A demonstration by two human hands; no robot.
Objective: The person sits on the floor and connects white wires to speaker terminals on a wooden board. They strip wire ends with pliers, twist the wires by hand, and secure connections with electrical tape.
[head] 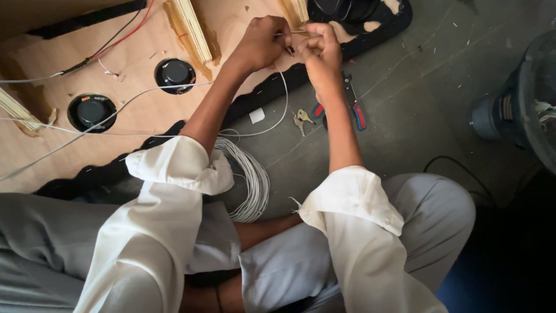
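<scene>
Two hands meet at the top of the view, above the edge of a wooden panel (145, 52); the left hand (260, 42) is closed in a pinch and the right hand (318, 49) is curled closed too, and both grip the end of a thin white wire (285, 98) between the fingertips; the very tip of the wire is too small to see clearly. From the hands this wire hangs down, curves to the left and then runs long across the panel toward the left edge of the picture; its long axis lies mostly left to right. One coil of the same white wire (252, 179) lies on the grey floor (417, 93) just beside the left forearm. In the panel two round openings each hold a black speaker (175, 74), (91, 111); a red and black cable (116, 37) passes near the upper edge. Pliers with red and blue handles (354, 110) lie on the floor under the right wrist, with a small metal piece (301, 120) near them. To the right the floor has open room, until a dark round machine (521, 110) at the right edge.
</scene>
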